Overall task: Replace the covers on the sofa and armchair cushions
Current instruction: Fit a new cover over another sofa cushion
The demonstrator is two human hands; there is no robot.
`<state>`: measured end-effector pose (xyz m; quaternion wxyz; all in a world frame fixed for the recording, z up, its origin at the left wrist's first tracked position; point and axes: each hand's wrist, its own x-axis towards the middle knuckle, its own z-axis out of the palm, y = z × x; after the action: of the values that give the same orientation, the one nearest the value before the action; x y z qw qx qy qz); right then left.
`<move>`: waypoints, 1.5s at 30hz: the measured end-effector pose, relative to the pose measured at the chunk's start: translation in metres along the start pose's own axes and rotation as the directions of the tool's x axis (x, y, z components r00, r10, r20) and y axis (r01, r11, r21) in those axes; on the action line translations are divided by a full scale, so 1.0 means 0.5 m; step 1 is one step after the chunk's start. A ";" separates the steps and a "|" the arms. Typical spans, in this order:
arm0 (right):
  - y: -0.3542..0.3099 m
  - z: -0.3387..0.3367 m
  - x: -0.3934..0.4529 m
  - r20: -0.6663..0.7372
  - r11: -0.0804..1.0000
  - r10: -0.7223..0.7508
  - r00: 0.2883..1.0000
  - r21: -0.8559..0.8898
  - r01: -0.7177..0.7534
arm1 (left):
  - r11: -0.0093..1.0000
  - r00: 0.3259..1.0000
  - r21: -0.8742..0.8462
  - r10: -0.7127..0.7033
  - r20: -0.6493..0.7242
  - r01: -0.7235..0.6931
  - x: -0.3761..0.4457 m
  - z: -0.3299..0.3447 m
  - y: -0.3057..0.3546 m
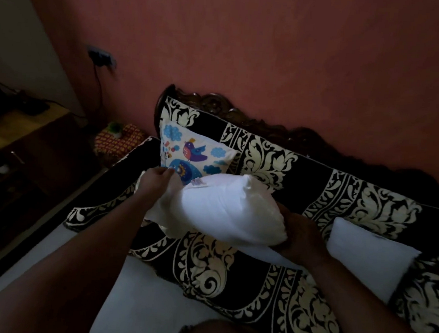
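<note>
- Lighting is dim; detail in the shadowed areas is poor.
- A bare white cushion insert [226, 208] is held in the air above the sofa [256, 293], between both hands and tilted, its left end higher than its right.
- Left hand [157, 179]: fingers curled over the upper left edge of the insert, pinching the white fabric. The grip is closed on the insert.
- Right hand [299, 234]: it sits at the lower right end of the insert with fingers wrapped under and around that end. The grip is closed on the insert; the fingertips themselves are hidden beneath the fabric and in shadow.
- A small tag [197, 182] shows on the insert's upper edge, just beside the left hand.
- A covered cushion [193, 151], white with blue clouds and a bird print, leans upright against the sofa back at the left end, directly behind the left hand.
- A second bare white insert [368, 257] lies on the sofa seat to the right, near the right forearm and apart from the held insert.
- The sofa carries a black throw with a cream floral pattern [268, 156] over seat and back; a carved dark wood frame [217, 102] shows along the top of the back.
- The wall [273, 53] behind is reddish. A switch plate [101, 57] with a cable hanging from it is mounted at the left.
- A dark wooden cabinet [19, 152] stands at the far left; a patterned red and yellow item [119, 139] sits between it and the sofa, identity unclear.
</note>
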<state>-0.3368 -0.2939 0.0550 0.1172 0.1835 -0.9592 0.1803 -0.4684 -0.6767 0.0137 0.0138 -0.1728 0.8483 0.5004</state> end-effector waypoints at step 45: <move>0.020 -0.074 0.089 0.225 0.851 0.348 0.910 0.331 -0.408 | 0.651 0.769 0.442 0.618 0.164 -0.617 -0.309 0.262 0.314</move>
<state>-0.3752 -0.2845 0.0985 -0.0333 0.0231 -0.9310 0.3629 -0.3909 -0.4529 0.1111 -0.1161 0.1342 0.9510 0.2531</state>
